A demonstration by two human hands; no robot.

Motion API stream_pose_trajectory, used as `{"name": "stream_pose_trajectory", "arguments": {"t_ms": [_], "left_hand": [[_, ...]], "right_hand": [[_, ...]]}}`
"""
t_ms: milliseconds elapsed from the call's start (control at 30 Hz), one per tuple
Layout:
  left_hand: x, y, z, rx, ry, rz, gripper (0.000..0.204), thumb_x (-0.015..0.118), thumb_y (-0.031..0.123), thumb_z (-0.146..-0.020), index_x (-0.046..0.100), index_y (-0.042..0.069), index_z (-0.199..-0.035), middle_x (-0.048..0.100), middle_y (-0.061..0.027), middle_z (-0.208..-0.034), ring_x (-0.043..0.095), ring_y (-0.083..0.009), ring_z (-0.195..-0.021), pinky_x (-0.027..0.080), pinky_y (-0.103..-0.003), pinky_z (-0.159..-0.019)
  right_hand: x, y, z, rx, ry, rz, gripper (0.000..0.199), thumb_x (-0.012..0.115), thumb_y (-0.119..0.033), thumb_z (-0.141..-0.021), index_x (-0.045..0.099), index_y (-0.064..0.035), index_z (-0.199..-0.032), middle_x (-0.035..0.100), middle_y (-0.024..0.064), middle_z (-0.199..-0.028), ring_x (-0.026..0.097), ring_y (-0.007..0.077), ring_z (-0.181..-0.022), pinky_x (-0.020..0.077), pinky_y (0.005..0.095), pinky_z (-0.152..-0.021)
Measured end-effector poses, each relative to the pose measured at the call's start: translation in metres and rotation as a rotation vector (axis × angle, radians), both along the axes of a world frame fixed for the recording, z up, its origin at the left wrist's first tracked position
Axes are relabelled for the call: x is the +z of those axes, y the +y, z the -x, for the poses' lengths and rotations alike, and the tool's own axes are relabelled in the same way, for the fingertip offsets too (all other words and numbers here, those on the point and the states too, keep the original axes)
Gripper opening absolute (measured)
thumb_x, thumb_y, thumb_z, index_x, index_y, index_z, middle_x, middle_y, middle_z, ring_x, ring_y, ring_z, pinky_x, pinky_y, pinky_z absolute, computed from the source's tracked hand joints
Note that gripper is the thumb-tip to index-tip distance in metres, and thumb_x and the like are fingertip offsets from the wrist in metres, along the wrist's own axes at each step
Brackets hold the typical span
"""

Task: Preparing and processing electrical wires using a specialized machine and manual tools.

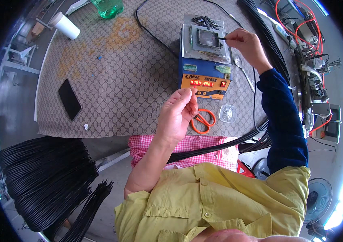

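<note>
My right hand (pixel 244 43) pinches a short black cable end (pixel 222 38). The cable's tip reaches over the square metal well (pixel 209 38) on top of a blue and orange solder pot (pixel 205 84) with a lit red display. My left hand (pixel 175 113) is raised before the pot's front panel, fingers curled in and thumb against them. Whatever may be between those fingers is too small to make out. Just below them on the table lie orange-handled scissors (pixel 203 122), partly hidden by the hand. A pile of black scraps (pixel 206 22) sits behind the well.
A clear plastic dish (pixel 228 113) and a metal spoon (pixel 244 73) lie near the pot. Bundled black cables (pixel 274 50) run along the table's right side. At left are a black phone (pixel 70 99), a white cup (pixel 65 25) and a large cable bundle (pixel 46 177).
</note>
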State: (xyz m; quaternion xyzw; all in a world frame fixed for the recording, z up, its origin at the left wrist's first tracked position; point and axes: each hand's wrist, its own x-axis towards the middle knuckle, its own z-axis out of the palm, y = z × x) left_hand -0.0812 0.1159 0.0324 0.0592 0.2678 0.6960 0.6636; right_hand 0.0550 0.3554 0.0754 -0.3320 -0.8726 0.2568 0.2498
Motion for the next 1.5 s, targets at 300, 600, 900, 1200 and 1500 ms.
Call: {"name": "stream_pose_trajectory", "arguments": {"t_ms": [300,600,900,1200,1500], "left_hand": [[0.014,0.007,-0.005,0.010,0.083,-0.020,0.017,0.053,0.017,-0.084,0.053,0.002,-0.093,0.052,-0.0007,-0.071,0.047,-0.0076,-0.061,0.040,-0.019,-0.058],[0.041,0.002,-0.027,-0.050,0.172,-0.049,0.024,0.049,0.020,-0.087,0.054,0.000,-0.100,0.054,-0.0022,-0.075,0.049,-0.0093,-0.065,0.041,-0.021,-0.062],[0.049,-0.008,-0.040,-0.064,0.184,-0.066,0.023,0.047,0.024,-0.088,0.053,0.003,-0.095,0.054,-0.0014,-0.074,0.050,-0.0085,-0.064,0.041,-0.021,-0.061],[0.046,-0.008,-0.040,-0.092,0.147,-0.040,0.022,0.047,0.025,-0.088,0.054,0.004,-0.088,0.055,-0.0031,-0.074,0.052,-0.0108,-0.064,0.044,-0.024,-0.061],[0.045,-0.011,-0.039,-0.065,0.175,-0.012,0.017,0.049,0.020,-0.086,0.055,0.004,-0.088,0.057,-0.0040,-0.078,0.055,-0.0109,-0.069,0.046,-0.024,-0.064]], "right_hand": [[0.016,-0.088,-0.018,0.103,0.696,1.232,0.009,0.056,-0.003,-0.079,0.056,-0.0012,-0.087,0.051,-0.0003,-0.068,0.040,0.0066,-0.054,0.0308,0.0188,-0.048],[-0.017,-0.141,-0.036,0.171,0.940,1.439,0.009,0.059,-0.005,-0.077,0.057,-0.0056,-0.086,0.052,0.0017,-0.069,0.042,0.0109,-0.057,0.0330,0.0227,-0.053],[-0.031,-0.162,-0.040,0.180,0.965,1.476,0.011,0.062,-0.001,-0.074,0.058,-0.0041,-0.083,0.058,0.0046,-0.074,0.050,0.0127,-0.062,0.0399,0.0237,-0.057],[-0.031,-0.171,-0.042,0.099,0.919,1.390,0.012,0.062,0.002,-0.073,0.058,-0.0025,-0.083,0.058,0.0046,-0.076,0.052,0.0123,-0.063,0.0419,0.0235,-0.059],[-0.027,-0.179,-0.040,0.073,0.949,1.431,0.010,0.058,0.002,-0.075,0.058,-0.0031,-0.084,0.060,0.0057,-0.082,0.055,0.0115,-0.069,0.0419,0.0215,-0.060]]}}
